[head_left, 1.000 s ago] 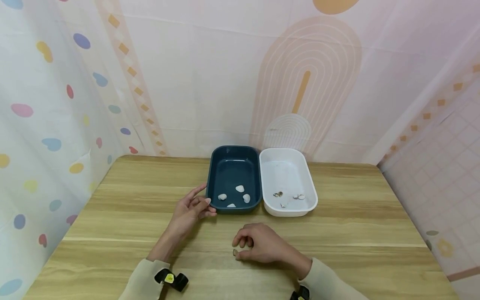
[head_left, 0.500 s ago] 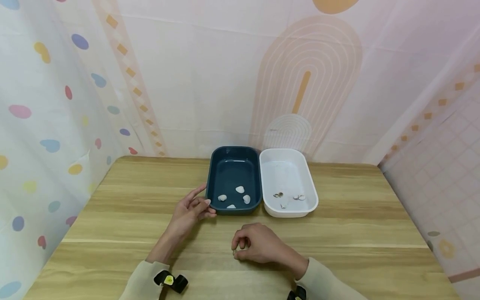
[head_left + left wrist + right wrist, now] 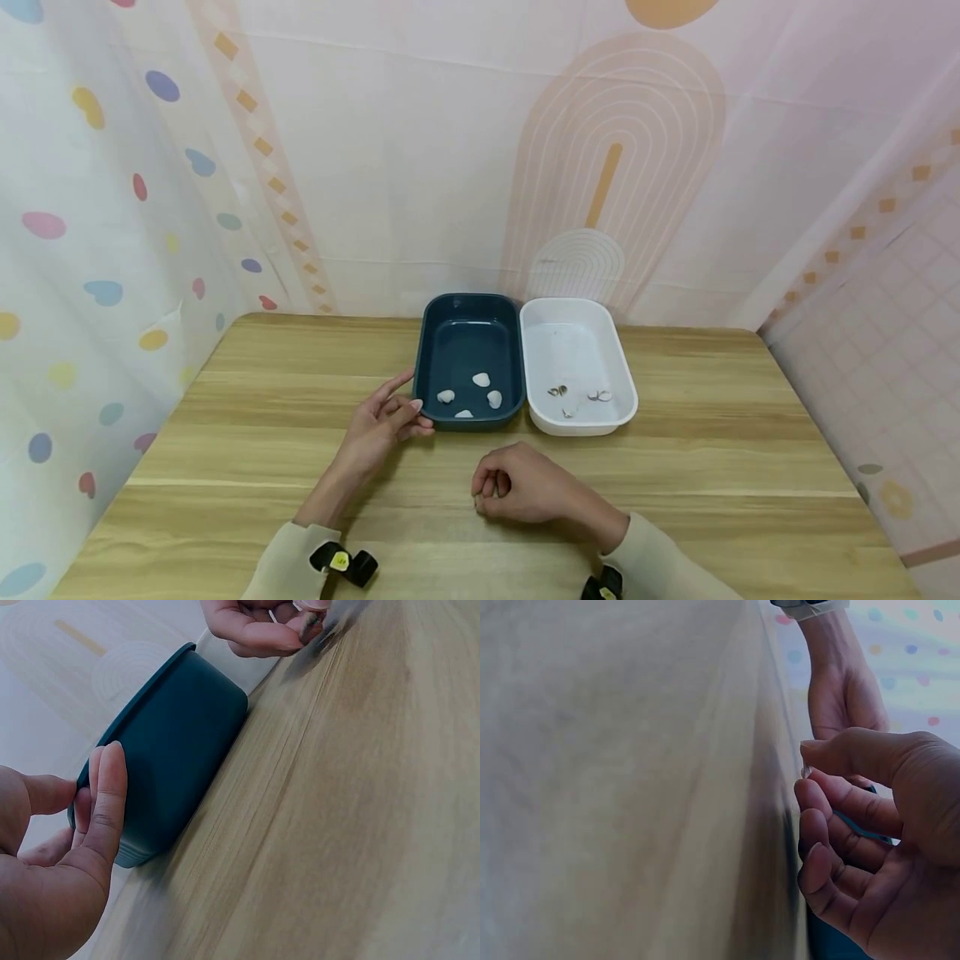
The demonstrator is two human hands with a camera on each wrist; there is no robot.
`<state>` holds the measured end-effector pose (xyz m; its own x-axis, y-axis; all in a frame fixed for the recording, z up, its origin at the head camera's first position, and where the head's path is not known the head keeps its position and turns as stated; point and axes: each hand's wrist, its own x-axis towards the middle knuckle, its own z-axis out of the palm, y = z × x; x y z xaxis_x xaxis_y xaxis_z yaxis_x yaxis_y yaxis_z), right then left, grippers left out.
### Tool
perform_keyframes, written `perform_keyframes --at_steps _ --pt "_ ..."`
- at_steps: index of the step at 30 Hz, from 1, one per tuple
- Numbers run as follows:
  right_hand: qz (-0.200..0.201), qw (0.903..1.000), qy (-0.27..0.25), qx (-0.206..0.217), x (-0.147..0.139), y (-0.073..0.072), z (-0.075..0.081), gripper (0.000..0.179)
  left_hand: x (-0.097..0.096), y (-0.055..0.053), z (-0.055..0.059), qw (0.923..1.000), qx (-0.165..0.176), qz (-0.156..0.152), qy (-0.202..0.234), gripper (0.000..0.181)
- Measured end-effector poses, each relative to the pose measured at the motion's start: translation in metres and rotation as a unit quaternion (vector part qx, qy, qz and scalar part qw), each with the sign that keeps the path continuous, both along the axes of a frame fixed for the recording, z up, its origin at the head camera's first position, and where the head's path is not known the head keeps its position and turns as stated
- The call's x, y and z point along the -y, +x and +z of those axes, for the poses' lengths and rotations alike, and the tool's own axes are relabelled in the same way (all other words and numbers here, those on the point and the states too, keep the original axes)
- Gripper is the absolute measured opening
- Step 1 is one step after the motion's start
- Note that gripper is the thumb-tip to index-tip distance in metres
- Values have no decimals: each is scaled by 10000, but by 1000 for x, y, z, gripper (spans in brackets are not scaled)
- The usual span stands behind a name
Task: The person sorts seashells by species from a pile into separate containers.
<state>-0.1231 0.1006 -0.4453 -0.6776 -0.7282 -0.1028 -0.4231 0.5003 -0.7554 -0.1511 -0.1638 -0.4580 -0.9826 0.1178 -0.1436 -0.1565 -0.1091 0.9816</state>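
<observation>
My right hand (image 3: 482, 493) hovers low over the wooden table (image 3: 712, 450), in front of the two trays. Its fingers are curled and its thumb and forefinger pinch a small pale piece (image 3: 306, 624); the pinch also shows in the right wrist view (image 3: 808, 771). My left hand (image 3: 412, 404) lies with relaxed fingers at the front left corner of the dark blue tray (image 3: 468, 297), beside its wall (image 3: 180, 742). Several white pebbles (image 3: 480, 379) lie in the blue tray. The white tray (image 3: 570, 302) holds a few small brownish shells (image 3: 557, 389).
The two trays stand side by side at the table's far middle, touching. Patterned cloth walls (image 3: 112, 208) close the table in at the back and both sides. Bare wood lies to the left and right of the trays.
My right hand has shifted slightly to the right and risen a little off the table with the small piece in its fingertips. My left hand has stayed put.
</observation>
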Motion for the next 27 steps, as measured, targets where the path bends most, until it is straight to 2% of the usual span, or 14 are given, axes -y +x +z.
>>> perform_keyframes --at_steps 5,11,27 --pt "-31 9999 -107 19 -6 -2 6 3 0 0 -1 10000 10 -6 -13 58" --pt "-129 9995 -232 -146 -16 -6 14 8 0 -1 -1 10000 26 -2 -27 58" --pt "-518 9949 -381 -774 -44 -20 45 10 1 1 -1 9999 -34 -38 130 59"
